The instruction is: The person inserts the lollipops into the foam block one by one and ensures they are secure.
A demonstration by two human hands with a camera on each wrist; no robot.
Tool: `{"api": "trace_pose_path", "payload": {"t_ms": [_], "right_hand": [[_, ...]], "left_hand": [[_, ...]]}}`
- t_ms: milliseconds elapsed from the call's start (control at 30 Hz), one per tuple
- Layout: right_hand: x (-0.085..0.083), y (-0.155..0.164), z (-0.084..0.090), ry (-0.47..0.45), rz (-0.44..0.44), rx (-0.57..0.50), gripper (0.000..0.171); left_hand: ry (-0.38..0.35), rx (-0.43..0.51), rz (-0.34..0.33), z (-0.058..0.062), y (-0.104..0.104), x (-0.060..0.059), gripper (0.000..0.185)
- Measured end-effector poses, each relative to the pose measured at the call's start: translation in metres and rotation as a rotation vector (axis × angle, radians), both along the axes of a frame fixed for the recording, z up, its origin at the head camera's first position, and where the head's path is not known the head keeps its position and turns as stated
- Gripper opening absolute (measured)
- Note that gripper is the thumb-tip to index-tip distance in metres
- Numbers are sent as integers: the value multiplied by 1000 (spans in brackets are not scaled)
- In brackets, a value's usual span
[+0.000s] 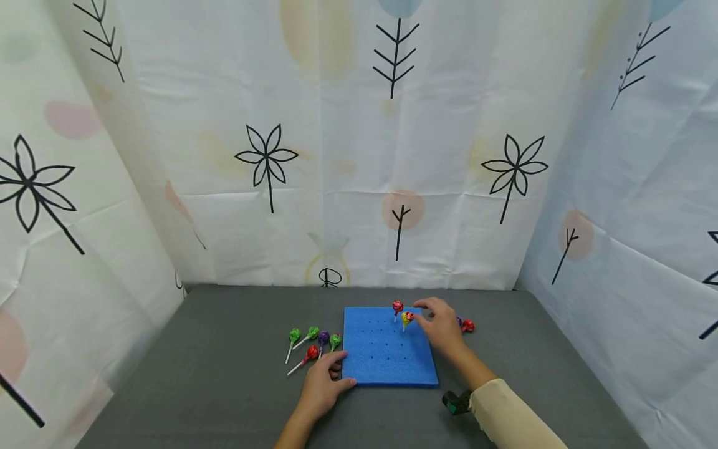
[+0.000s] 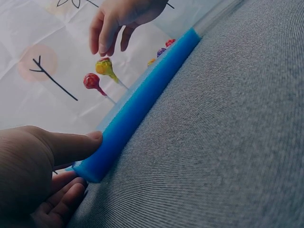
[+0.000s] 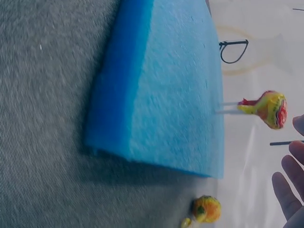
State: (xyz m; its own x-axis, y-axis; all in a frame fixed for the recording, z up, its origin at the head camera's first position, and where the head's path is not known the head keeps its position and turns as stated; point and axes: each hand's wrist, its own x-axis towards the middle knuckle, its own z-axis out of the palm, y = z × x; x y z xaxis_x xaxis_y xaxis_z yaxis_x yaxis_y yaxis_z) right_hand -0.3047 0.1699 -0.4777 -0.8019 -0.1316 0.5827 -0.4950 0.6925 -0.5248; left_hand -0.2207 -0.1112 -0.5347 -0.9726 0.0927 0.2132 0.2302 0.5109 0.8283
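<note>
A blue foam board [image 1: 387, 355] with small holes lies on the grey table. My left hand [image 1: 322, 386] grips its near left corner, thumb [image 2: 78, 146] along the front edge and the other fingers round the side. Two lollipops stand upright by their sticks in the board's far part: a red one [image 1: 397, 306] and a yellow one [image 1: 407, 318] with red on its wrapper. My right hand [image 1: 443, 327] hovers just right of the yellow lollipop, its fingers spread and apart from the candy in the right wrist view, holding nothing.
Left of the board lie several loose lollipops: green [image 1: 294, 335], purple [image 1: 323, 337] and red [image 1: 311, 353]. More lie to the right, among them a red one [image 1: 468, 325] and a yellow-orange one [image 3: 206, 209]. Patterned white cloth [image 1: 359, 156] walls the table's back and sides.
</note>
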Motion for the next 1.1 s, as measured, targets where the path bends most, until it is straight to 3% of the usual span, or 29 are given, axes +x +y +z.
{"api": "trace_pose_path", "payload": {"t_ms": [200, 433, 1100], "right_hand": [[-2, 8, 2, 41, -6, 24, 20], [-2, 17, 3, 44, -17, 59, 23], [-5, 47, -7, -74, -88, 33, 24]], "left_hand": [[14, 0, 8, 0, 0, 0, 56], [-21, -2, 0, 0, 0, 1, 56], [-11, -8, 5, 1, 2, 1, 56]]}}
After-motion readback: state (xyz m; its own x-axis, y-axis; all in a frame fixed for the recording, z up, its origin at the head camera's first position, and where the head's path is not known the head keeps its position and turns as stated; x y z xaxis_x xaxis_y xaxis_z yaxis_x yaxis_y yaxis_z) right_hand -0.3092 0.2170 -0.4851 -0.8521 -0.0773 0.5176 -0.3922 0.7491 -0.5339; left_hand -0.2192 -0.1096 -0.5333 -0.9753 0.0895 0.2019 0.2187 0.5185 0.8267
